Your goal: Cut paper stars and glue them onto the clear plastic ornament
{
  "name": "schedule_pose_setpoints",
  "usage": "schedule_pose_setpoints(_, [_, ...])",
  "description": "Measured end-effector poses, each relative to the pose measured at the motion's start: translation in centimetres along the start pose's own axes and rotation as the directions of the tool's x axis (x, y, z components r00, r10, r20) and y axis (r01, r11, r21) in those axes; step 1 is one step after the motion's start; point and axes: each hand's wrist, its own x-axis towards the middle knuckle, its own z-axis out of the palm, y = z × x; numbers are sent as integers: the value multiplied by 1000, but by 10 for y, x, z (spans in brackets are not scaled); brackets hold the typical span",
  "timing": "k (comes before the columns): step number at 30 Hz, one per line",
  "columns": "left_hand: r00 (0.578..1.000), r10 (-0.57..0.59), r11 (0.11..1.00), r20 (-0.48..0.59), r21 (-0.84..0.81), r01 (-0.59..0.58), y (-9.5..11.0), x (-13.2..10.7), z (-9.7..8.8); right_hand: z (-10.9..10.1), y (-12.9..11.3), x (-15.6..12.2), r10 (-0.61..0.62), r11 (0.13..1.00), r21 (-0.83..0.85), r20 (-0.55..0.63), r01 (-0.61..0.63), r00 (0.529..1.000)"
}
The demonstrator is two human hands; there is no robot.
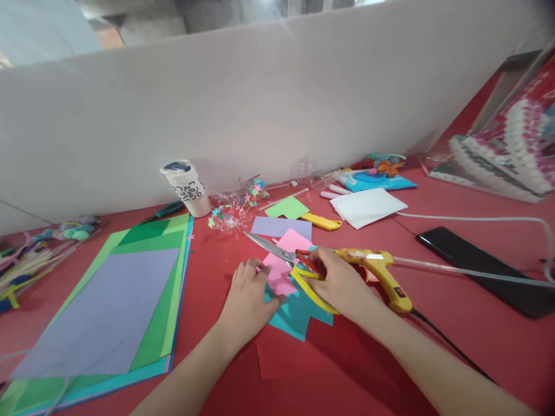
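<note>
My right hand [340, 280] is wrapped round the handles of a pair of scissors [277, 252] with yellow and red grips. Their silver blades point up and left, looking nearly closed, across a piece of pink paper [293, 238]. My left hand [251, 289] lies at the left edge of that pink paper, thumb and fingers apart and touching it. Beneath the pink paper are cut pieces of teal paper [299, 320], partly hidden by my hands. A yellow glue gun [388, 274] lies just beyond my right hand.
Left of me is a stack of coloured sheets [99, 312]. Behind stand a white tumbler [187, 188] and star decorations [229, 215]. A yellow cutter [321, 221], lilac paper [281, 227] and green paper [287, 207] lie ahead. At right rests a black phone [481, 266].
</note>
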Motion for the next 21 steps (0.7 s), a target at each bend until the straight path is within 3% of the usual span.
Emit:
schedule_pose_setpoints(5, [998,-64,990,8,-123,64,1,-3,3,-1,-9,-4,27,990,139,20,-29,999])
schedule_pose_setpoints(9, [987,-145,937,64,-312,158,1,-4,1,-5,-13,-4,36,944,326,61,-53,998])
schedule_pose_setpoints(15, [954,-149,738,261,-613,282,12,-7,-9,-1,-16,-10,9,781,596,291,-189,957])
schedule_pose_setpoints(18, [951,-150,601,269,-739,304,19,-10,-12,6,-21,-16,-24,707,665,364,-242,931])
schedule_pose_setpoints(21, [945,-190,516,266,-792,327,24,-12,-13,10,-26,-20,2,668,699,344,-258,939])
